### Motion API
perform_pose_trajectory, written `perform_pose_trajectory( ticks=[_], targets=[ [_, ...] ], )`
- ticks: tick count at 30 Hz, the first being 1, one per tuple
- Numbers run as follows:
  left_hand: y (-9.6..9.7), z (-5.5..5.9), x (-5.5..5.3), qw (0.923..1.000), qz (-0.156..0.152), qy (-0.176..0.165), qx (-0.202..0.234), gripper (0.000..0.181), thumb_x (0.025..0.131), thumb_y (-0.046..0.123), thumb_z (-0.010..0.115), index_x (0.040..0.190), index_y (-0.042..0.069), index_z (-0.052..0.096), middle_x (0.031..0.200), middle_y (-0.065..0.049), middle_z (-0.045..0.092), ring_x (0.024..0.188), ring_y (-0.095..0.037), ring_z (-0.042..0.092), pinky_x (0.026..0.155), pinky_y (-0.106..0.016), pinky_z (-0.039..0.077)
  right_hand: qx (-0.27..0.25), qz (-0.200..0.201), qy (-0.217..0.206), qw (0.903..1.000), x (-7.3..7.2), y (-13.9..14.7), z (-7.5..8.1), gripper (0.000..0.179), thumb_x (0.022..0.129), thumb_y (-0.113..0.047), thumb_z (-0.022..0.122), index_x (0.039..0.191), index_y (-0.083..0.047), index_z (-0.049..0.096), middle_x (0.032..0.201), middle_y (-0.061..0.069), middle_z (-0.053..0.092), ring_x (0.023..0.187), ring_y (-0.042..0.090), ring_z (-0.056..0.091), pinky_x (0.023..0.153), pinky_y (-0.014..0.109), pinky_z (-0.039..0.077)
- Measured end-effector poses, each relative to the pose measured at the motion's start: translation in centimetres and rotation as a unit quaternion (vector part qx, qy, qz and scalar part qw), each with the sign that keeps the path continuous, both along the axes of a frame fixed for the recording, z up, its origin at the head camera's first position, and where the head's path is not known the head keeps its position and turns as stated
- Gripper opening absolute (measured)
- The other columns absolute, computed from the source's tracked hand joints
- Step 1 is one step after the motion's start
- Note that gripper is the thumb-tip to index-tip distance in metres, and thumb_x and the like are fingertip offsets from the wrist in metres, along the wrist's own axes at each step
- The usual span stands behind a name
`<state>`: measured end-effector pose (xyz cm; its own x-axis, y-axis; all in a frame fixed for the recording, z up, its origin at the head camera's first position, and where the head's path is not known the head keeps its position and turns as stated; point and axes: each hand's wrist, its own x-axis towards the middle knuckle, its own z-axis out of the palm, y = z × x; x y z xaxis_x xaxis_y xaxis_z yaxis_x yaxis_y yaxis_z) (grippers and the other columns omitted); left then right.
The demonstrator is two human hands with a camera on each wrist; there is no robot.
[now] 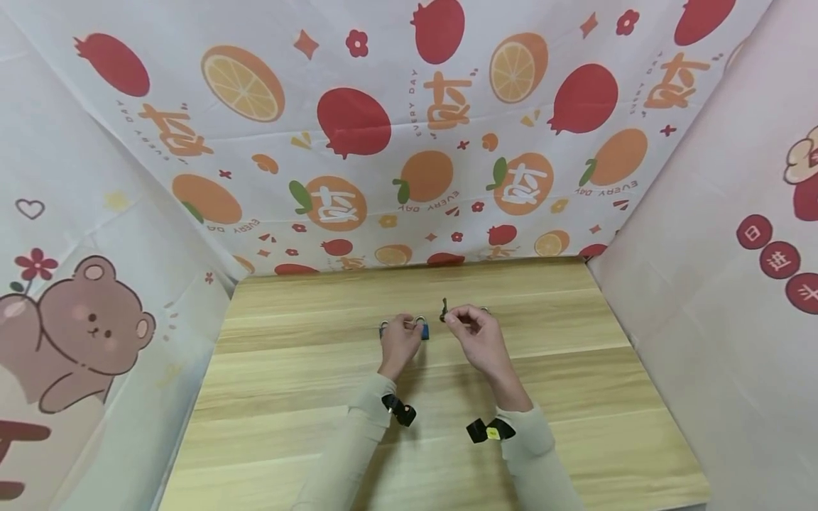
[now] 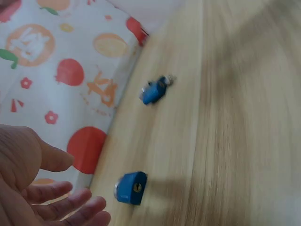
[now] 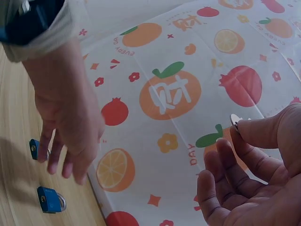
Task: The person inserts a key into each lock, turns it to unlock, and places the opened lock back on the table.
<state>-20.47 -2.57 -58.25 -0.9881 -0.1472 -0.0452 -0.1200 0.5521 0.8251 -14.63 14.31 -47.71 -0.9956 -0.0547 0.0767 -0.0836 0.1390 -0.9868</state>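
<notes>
Fingers, right hand: pinching small metal piece, its 10 o'clock (head view). Left hand: released, loose; blue padlock at its 10 o'clock, second padlock near 3, on bench.

A small, cloth-screened booth is serving as the setting, though whether a home, a lab or an office is housing it cannot be told. Pale printed sheets are enclosing a wood-grain tabletop on three sides: the back sheet is carrying oranges, red fruit and the words "EVERY DAY", the left sheet is showing a cartoon bear, and the right sheet is bearing red discs with white characters. Creases are running through the fabric.
</notes>
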Motion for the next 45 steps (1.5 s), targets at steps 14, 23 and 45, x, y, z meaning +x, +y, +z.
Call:
perform_pose_trajectory(
  ticks=[14, 23, 45],
  targets=[
    [0.5, -0.6, -2.3, 0.9956, -0.007, -0.037, -0.086, 0.030, 0.095, 0.019, 0.068, 0.112, -0.005, 0.066, 0.098, -0.019, 0.071, 0.082, -0.031, 0.067, 0.070, -0.045, 0.055, -0.002, -0.007, 0.024, 0.9997, 0.9, 0.6, 0.1, 0.018, 0.098, -0.016, 0.068, 0.101, 0.002, 0.070, 0.103, 0.022, 0.067, 0.086, 0.012, 0.058, 0.074, 0.019, 0.048],
    [0.2, -2.4, -3.1, 0.9894, -0.020, -0.056, -0.132, 0.030, 0.091, 0.020, 0.073, 0.073, 0.008, 0.052, 0.072, -0.006, 0.052, 0.061, -0.021, 0.047, 0.052, -0.033, 0.036, -0.004, -0.008, 0.033, 0.9994, 1.2, 0.9, 0.6, 0.017, 0.098, -0.015, 0.067, 0.101, 0.001, 0.070, 0.102, 0.018, 0.068, 0.089, 0.012, 0.061, 0.074, 0.019, 0.050],
    [1.2, -4.6, -3.2, 0.9836, -0.016, -0.042, -0.175, 0.031, 0.090, 0.025, 0.078, 0.095, -0.004, 0.070, 0.104, -0.025, 0.067, 0.100, -0.041, 0.065, 0.082, -0.050, 0.057, -0.012, -0.001, 0.041, 0.9991, 1.4, 1.4, 0.5, 0.018, 0.099, -0.015, 0.067, 0.101, 0.002, 0.070, 0.101, 0.020, 0.068, 0.088, 0.014, 0.059, 0.072, 0.019, 0.048]
  ],
)
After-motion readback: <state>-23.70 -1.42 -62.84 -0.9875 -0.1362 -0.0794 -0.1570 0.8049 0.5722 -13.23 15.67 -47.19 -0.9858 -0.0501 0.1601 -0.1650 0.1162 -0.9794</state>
